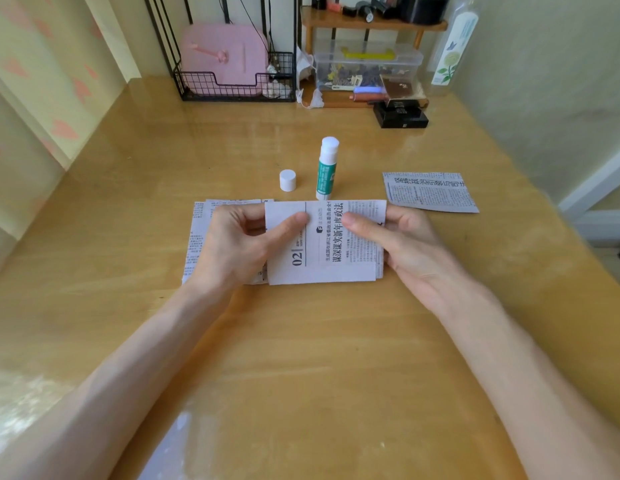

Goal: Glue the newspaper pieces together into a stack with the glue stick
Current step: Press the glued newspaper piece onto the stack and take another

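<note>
A wooden counter (301,341) fills most of the view. At its far edge stand a black wire basket (232,90) holding a pink case (225,57) and, to the right of it, a clear plastic box (367,67) under a small wooden shelf.

In the middle of the counter lies the pile of newspaper pieces (197,237), its left part showing from under the left hand (239,244). The top newspaper piece (322,251), printed with a large "02" and a bold headline, sits offset to the right over the pile. Both hands hold it. The left hand pinches its left edge, thumb on top. The right hand (409,237) grips its right edge, with the thumb laid flat across the print. Whether the sheet lies fully flat cannot be told.

A separate newspaper piece (431,192) lies flat, well apart on the right.

The glue stick (326,171) stands upright and uncapped just beyond the top piece's far edge. Its white cap (287,180) stands near it, on the left.
</note>
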